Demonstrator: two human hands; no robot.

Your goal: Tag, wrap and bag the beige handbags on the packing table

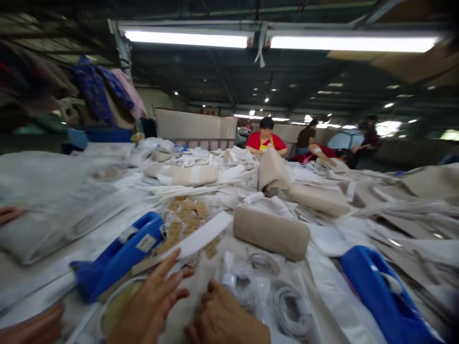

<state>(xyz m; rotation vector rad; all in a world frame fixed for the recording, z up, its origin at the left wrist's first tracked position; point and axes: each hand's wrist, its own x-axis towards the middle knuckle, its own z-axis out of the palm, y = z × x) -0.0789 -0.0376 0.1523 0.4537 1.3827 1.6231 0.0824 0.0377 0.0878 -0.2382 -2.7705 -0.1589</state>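
My left hand reaches in from the bottom edge with its fingers apart and nothing held in them. It is over a roll of tape, which it partly covers. Close on its right, my right hand is curled, palm down, over the beige cloth; whatever its fingers hold is hidden. Just right of it lie grey coiled cords in clear plastic bags. Beyond both hands are a white strip, brown card tags and a rolled beige fabric bundle. Some motion blur softens the hands.
Blue tape dispensers stand at left and right. Another person's hand shows at lower left, with fingers above it by a large plastic bag. Fabric pieces cover the table. A co-worker in red is across it.
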